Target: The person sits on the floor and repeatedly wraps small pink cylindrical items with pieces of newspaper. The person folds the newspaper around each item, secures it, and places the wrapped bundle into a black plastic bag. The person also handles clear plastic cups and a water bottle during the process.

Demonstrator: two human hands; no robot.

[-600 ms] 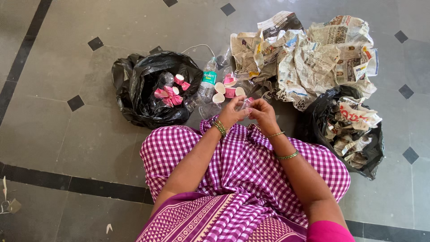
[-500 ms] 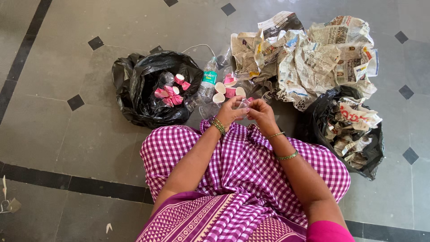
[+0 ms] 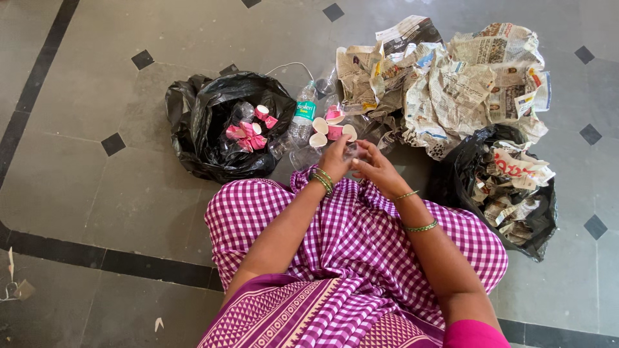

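- Small clear plastic piece (image 3: 351, 152), crumpled and glossy, sits between both hands just above the lap, over the grey floor; exact shape too small to tell.
- Left hand (image 3: 336, 158): fingers curled in on the near side of the clear piece, pinching it.
- Right hand (image 3: 376, 169): fingers spread and partly open, tips touching the same piece from the other side.
- Green and gold bangles (image 3: 321, 180) on the left wrist; thin ones on the right forearm.
- Just beyond the hands: loose pink-and-white paper cups (image 3: 330, 129), round-rimmed, some tipped on their sides.
- Beside them a clear plastic bottle (image 3: 300, 120) with a green label, lying on the floor.
- Left black bag (image 3: 200, 138): shiny thin plastic, mouth open; holds crushed pink cups and clear plastic pieces.
- Right black bag (image 3: 464, 174): same glossy film, mouth open, filled with wadded newspaper.
- Crumpled newspaper heap (image 3: 451, 84) on the floor behind the right bag, creased and rumpled sheets.
- Lap covered by purple-and-white checked cloth (image 3: 348, 238), soft folds, patterned purple border nearer the camera.
- Floor (image 3: 84, 187): matte grey stone tiles with small black diamond insets and a dark border strip.
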